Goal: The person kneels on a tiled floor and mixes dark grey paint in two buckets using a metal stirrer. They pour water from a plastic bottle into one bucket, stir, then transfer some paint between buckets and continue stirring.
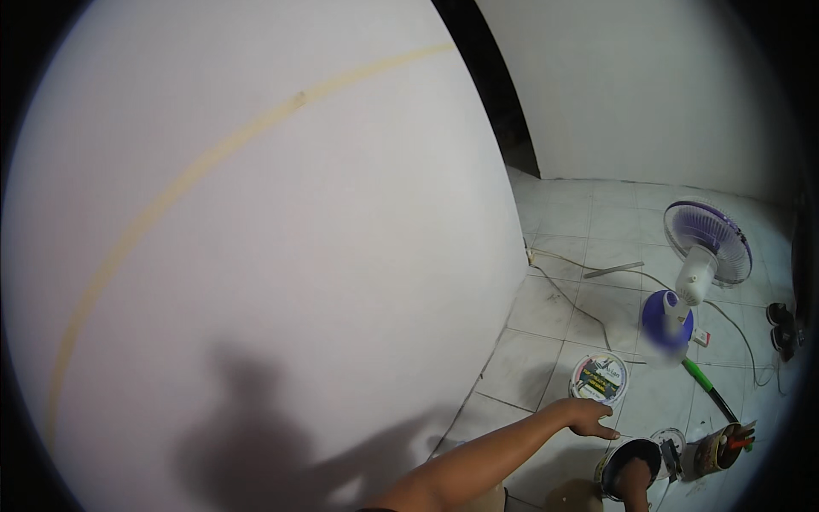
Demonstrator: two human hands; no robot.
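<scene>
My left arm reaches across from the lower edge. My left hand (591, 418) hangs beside the open bucket (607, 478), holding nothing, with thumb and fingers apart. My right hand (633, 480) goes down into that bucket, whose inside looks dark; its fingers are hidden there. Just beyond my left hand stands a round tub with a white printed lid (599, 378). To the right of the bucket lies a pale round lid (669, 439), with a dark flat tool (672, 465) against it. Beside it, a tilted can (706, 456) holds several handled tools, one of them orange.
A pale wall (341, 256) with a yellow stripe (230, 149) fills the left. On the tiled floor (533, 358) stands a fan (708, 243) with a purple base. A green and black pole (708, 388), cables (734, 320), a grey strip (614, 270) and dark shoes (781, 328) lie around.
</scene>
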